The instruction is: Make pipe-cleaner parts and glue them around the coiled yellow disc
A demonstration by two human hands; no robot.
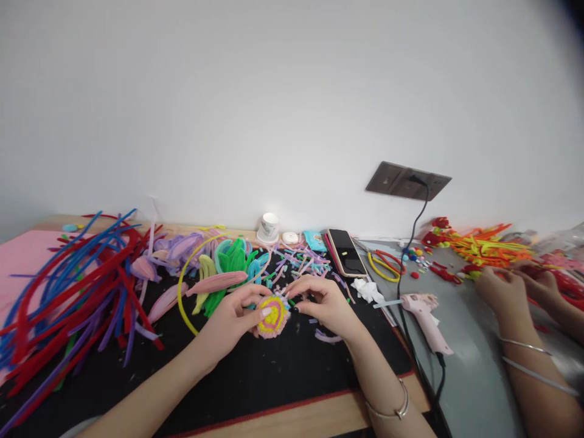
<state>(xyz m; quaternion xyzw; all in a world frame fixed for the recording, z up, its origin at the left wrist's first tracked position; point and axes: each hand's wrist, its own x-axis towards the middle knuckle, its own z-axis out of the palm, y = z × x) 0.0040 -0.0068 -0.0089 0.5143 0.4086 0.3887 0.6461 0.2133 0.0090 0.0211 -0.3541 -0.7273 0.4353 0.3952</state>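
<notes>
A round fuzzy disc [272,316] with yellow, pink and pale rings is held up above the black mat [274,383]. My left hand [235,319] grips its left side, the thumb lying on the yellow centre. At its upper right edge my right hand [319,304] has its fingers closed together; whatever small part they pinch there is hard to make out. Beyond the hands lie short pastel pipe cleaner pieces [303,261] and green looped pipe cleaners [235,258].
Long red and blue pipe cleaners [104,274] cover the left. Behind stand a white cup [269,225] and a phone [347,252]. Scissors [385,266], a pink glue gun [426,319] and its black cable [401,292] are at right, near another person's hands [502,298].
</notes>
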